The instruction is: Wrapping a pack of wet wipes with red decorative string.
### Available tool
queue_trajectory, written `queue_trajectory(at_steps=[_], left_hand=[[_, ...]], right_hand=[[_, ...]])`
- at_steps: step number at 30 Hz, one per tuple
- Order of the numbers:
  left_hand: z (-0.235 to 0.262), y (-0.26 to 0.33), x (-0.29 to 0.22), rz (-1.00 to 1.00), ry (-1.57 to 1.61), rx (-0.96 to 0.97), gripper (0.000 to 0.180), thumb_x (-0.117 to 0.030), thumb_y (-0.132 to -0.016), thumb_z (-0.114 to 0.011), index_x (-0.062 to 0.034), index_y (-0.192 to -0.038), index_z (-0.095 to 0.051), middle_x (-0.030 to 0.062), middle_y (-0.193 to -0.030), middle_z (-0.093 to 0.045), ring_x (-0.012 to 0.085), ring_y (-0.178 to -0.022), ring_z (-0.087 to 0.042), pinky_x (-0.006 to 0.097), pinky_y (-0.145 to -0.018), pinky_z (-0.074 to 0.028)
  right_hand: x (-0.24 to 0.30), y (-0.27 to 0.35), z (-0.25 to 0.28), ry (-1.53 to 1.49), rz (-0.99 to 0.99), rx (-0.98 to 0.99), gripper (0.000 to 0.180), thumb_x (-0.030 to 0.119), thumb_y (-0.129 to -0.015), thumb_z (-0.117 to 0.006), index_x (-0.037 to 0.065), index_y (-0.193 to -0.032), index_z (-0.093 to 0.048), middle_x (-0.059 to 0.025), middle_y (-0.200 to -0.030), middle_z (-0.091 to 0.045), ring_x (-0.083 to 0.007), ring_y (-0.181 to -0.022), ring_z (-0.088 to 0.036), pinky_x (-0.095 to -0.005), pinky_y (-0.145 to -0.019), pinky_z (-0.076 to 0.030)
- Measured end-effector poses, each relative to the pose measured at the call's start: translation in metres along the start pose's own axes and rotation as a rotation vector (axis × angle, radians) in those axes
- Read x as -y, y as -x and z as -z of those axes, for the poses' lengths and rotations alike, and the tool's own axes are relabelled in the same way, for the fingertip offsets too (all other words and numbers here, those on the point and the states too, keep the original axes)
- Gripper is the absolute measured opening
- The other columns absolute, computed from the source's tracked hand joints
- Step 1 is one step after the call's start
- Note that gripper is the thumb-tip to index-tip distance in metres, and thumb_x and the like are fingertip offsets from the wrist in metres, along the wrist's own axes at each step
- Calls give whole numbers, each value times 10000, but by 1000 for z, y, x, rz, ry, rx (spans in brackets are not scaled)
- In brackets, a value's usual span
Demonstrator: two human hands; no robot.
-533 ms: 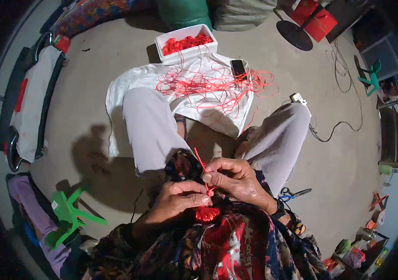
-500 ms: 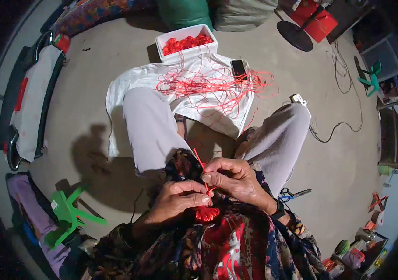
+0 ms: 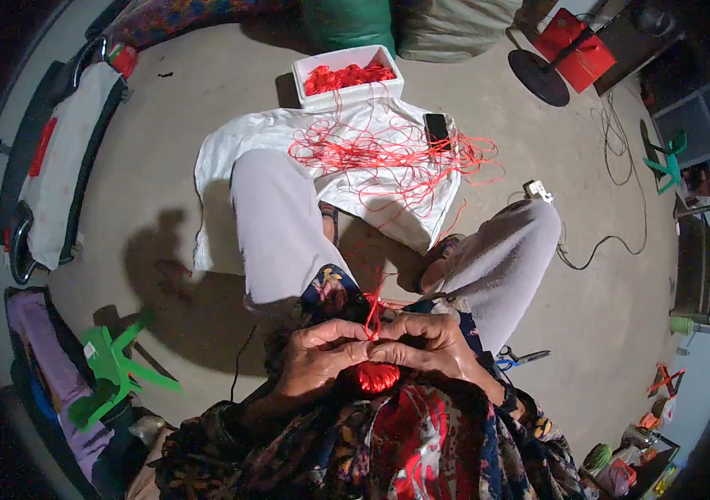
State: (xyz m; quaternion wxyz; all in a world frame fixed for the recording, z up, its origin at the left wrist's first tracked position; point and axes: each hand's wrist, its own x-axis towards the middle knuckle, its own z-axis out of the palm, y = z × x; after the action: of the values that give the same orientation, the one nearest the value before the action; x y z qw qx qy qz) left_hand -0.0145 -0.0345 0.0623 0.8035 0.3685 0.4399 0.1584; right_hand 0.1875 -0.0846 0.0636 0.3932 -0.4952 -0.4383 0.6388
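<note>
We see the left hand [image 3: 319, 357] and the right hand [image 3: 436, 343] meeting tip to tip, thumb and finger of each pinching the red cord [image 3: 374, 315], which stands in a loop just beyond the fingertips. On the body side of the fingers we see a shiny red bundle [image 3: 377, 378], partly covered; whether the cord joins it we cannot tell. Well beyond the fingers, a tangle of red strings [image 3: 355, 152] lies on a white cloth [image 3: 220, 167], a phone [image 3: 437, 132] near its far edge. Scissors [image 3: 525, 359] lie right of the fingers.
</note>
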Motion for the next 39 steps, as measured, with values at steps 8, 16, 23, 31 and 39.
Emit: queue_trajectory(at_steps=[8, 16, 23, 31, 39], left_hand=[[-4, 4, -1, 85, 63, -71, 206, -89, -866, -655, 19, -1036, -610, 67, -954, -645, 102, -870, -602, 234, -779, -490], [3, -3, 1, 27, 94, 33, 186, -98, -908, -593, 38, -1027, -553, 105, -912, -637, 161, -850, -616, 292, -802, -498], [1, -5, -6, 82, 162, 88, 188, -110, -917, -577, 39, -1025, -535, 112, -899, -630, 173, -849, -612, 300, -788, -499], [5, -2, -5, 81, 133, 126, 179, -109, -899, -601, 31, -1007, -573, 81, -887, -639, 136, -834, -614, 268, -775, -494], [5, 0, -10, 151, 182, 162, 203, -130, -887, -625, 33, -1004, -597, 75, -892, -653, 124, -835, -620, 254, -777, -492]], right_hand=[[-12, 3, -3, -94, 38, -2, 128, 64, -847, -678, 1, -956, -657, -30, -925, -682, -69, -831, -602, -226, -737, -482], [-15, 12, 9, -442, -92, -116, 123, 79, -872, -642, 23, -978, -612, -10, -879, -618, -67, -770, -566, -218, -689, -463], [-20, -8, 3, -178, 316, -179, 91, 90, -877, -645, 24, -923, -604, -28, -876, -625, -108, -787, -582, -245, -702, -466], [-8, -20, -11, -38, 188, -166, 67, 94, -898, -616, 29, -912, -605, -38, -829, -647, -101, -765, -592, -252, -687, -475], [7, -18, -14, 188, 176, -184, 64, 77, -910, -591, 13, -911, -595, -54, -807, -640, -97, -710, -592, -253, -629, -476]])
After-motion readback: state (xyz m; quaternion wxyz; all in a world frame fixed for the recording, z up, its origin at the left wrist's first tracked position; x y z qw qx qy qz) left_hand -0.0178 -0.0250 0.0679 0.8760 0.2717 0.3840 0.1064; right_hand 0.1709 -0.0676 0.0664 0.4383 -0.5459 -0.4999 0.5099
